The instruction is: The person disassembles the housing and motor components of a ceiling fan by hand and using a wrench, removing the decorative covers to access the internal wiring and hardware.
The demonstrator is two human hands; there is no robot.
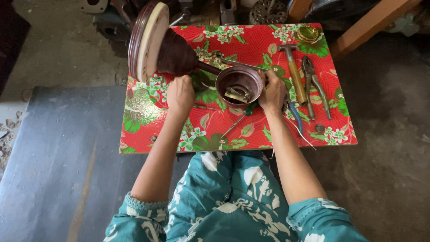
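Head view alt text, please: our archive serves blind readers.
Two bare hands, left hand and right hand, hold a brown fan part with a cup over a red floral board. A hammer and pliers lie at right.

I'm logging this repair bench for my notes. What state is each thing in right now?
Brown ceiling-fan motor housing with cream rim: tilted on edge, raised.
Brown metal canopy cup: open end up, metal bracket inside.
Left hand: closed around the fan's rod.
Right hand: gripping the cup's rim.
Wooden-handled hammer: lying flat.
Grey metal pliers: lying flat, handles spread.
Red floral-covered table: level, covered in tools.
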